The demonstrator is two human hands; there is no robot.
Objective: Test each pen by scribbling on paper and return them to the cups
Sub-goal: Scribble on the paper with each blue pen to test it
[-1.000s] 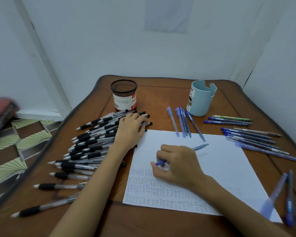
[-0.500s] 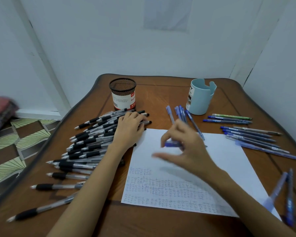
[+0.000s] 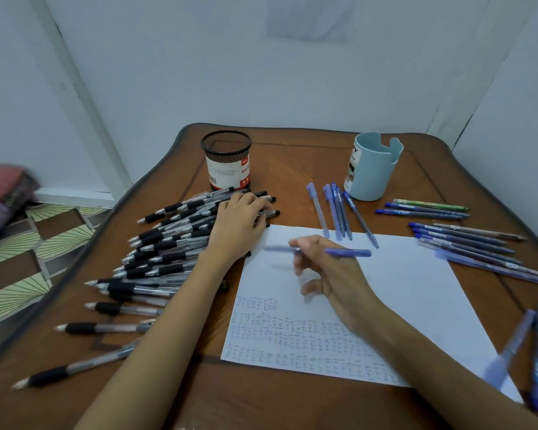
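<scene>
My right hand [image 3: 330, 274] holds a blue pen [image 3: 348, 252] level above the white paper [image 3: 401, 290], the pen blurred and pointing left. Rows of small scribbles fill the paper's near part. My left hand [image 3: 239, 225] rests flat on a big pile of black-grip pens [image 3: 156, 259] left of the paper. A black mesh cup [image 3: 227, 159] stands behind that pile. A light blue cup [image 3: 371, 167] stands at the back right, with several blue pens [image 3: 339, 209] lying in front of it.
More blue pens and a green one [image 3: 429, 205] lie in rows at the right of the wooden table [image 3: 292, 398]. Two blue pens [image 3: 528, 352] lie at the near right edge. White walls close in behind and to the right; patterned floor shows at left.
My right hand lifted the blue pen off the paper, raised it toward the back, then turned it level over the sheet. My left hand stayed on the black pens.
</scene>
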